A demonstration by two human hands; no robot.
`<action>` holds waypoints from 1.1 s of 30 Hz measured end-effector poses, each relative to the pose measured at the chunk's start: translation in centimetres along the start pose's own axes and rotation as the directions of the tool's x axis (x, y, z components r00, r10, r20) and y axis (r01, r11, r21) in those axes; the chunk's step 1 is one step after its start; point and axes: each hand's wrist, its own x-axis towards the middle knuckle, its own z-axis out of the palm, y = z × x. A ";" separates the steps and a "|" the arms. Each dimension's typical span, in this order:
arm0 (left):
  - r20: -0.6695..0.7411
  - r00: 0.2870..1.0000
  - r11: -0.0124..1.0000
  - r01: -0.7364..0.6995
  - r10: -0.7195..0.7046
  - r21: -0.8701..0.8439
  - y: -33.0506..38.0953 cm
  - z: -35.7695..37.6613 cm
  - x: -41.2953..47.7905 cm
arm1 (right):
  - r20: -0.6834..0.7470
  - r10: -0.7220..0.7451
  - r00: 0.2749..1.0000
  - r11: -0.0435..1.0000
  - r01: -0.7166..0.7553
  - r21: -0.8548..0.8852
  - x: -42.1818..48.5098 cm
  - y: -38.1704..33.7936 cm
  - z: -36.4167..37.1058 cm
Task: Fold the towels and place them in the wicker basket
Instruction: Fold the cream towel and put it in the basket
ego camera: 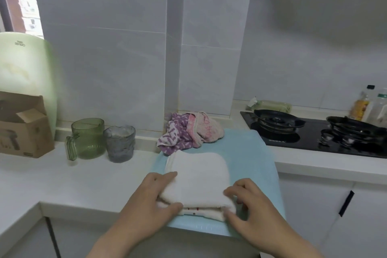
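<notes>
Left hand [150,201] and right hand [251,205] each grip a near corner of the folded white towel [196,176], fingers curled. It lies on the blue mat [251,153] on the bench [83,174].

Leaving open counter [83,178] left of the blue mat [247,153], running from the front edge back toward the wall. Narrowing that stretch at the rear: green jug [88,138] and grey glass [119,143] standing just beside each other, cardboard box [23,130] further left, green board [27,69] leaning behind it. Blocking the mat's far end with a crumpled heap, purple towel [178,134] and pink towel [204,128], sitting at the foot of the tiled column [209,48]. Showing a bare strip of mat right of the white towel [196,174]. Closing off the right side: gas hob [314,134] with raised pan supports, bottles [364,104] standing behind.
</notes>
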 end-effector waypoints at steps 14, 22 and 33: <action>-0.154 0.964 0.958 -0.180 0.217 0.223 -1.0 0.7 -1.2 | -0.080 0.130 0.988 0.991 -0.129 0.018 0.8 -1.0 2.2; -0.034 0.999 0.998 -0.026 0.024 -0.051 -2.1 -1.1 -1.0 | 0.111 0.060 0.992 0.988 -0.075 0.137 0.7 0.4 0.7; -0.003 0.936 0.929 0.351 -0.353 0.119 1.0 -0.7 9.8 | 0.084 0.246 0.966 0.964 -0.253 0.084 8.2 1.1 -0.3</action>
